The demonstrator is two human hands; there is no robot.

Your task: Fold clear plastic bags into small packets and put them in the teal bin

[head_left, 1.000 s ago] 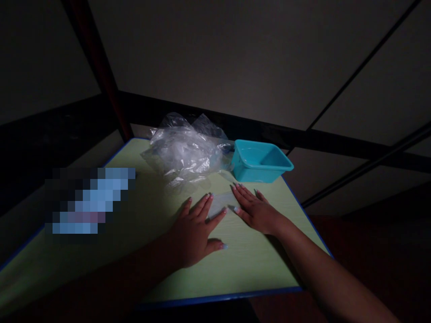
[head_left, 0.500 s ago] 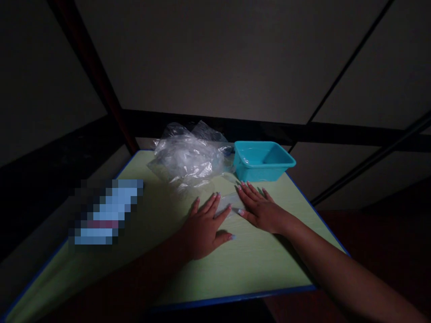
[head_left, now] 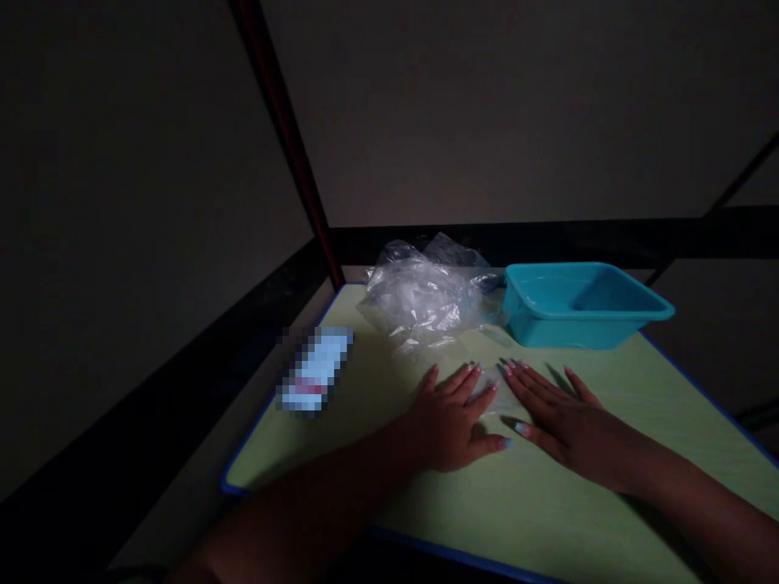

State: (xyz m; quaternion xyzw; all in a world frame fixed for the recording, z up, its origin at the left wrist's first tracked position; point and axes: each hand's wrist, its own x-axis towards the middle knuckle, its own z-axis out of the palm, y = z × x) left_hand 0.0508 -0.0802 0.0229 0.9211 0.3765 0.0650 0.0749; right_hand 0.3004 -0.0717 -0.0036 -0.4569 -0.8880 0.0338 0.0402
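Both hands, left (head_left: 454, 422) and right (head_left: 563, 414), lie flat with fingers spread on a small clear bag (head_left: 497, 388) (faint in the dim light) on the green counter (head_left: 548, 503), near a crumpled bag pile (head_left: 426, 300) and teal tub (head_left: 578, 304)

free: your near table (head_left: 548, 519) strip and right side | blocked: far edge by crumpled plastic bags (head_left: 426, 300), teal bin (head_left: 578, 312) | left: blurred item (head_left: 313, 369)

A dim room: plain pale wall (head_left: 487, 105) behind a green, blue-edged table (head_left: 548, 503).
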